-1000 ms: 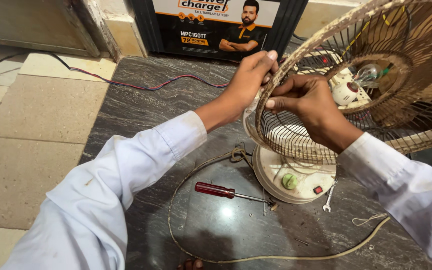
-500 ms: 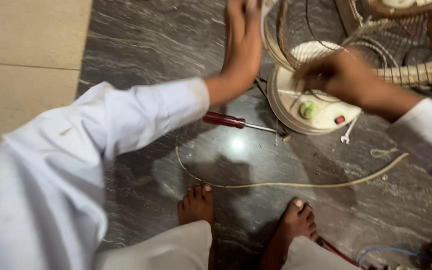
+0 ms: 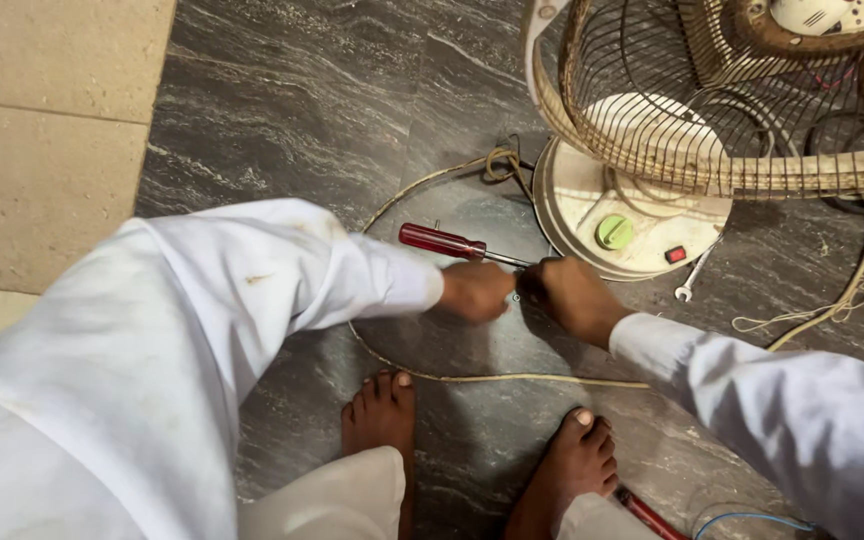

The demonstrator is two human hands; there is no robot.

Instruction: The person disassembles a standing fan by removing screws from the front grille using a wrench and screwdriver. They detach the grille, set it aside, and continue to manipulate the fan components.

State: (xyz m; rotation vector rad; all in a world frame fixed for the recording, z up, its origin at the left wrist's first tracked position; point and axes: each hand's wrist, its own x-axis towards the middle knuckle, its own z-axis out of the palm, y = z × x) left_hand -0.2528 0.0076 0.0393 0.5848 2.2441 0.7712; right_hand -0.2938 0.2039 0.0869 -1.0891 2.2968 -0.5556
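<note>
Now both hands, the left hand [image 3: 474,291] and right hand [image 3: 570,296], meet low on the floor [image 3: 282,130] beside the red screwdriver [image 3: 442,242], fingers curled, though whether they grasp something I cannot tell.

floor [image 3: 352,90]: dark veined stone, polished, slight sheen
tiles [image 3: 42,130]: beige, matt, grainy
screwdriver [image 3: 442,241]: glossy red plastic handle, bare metal shaft
fan cage [image 3: 712,120]: thin metal wire, dull, yellowed
fan base [image 3: 572,200]: cream plastic, smooth, grimy
knob [image 3: 613,231]: green plastic
cord [image 3: 512,378]: pale, matt
sleeves [image 3: 252,270]: white cloth, stained
</note>
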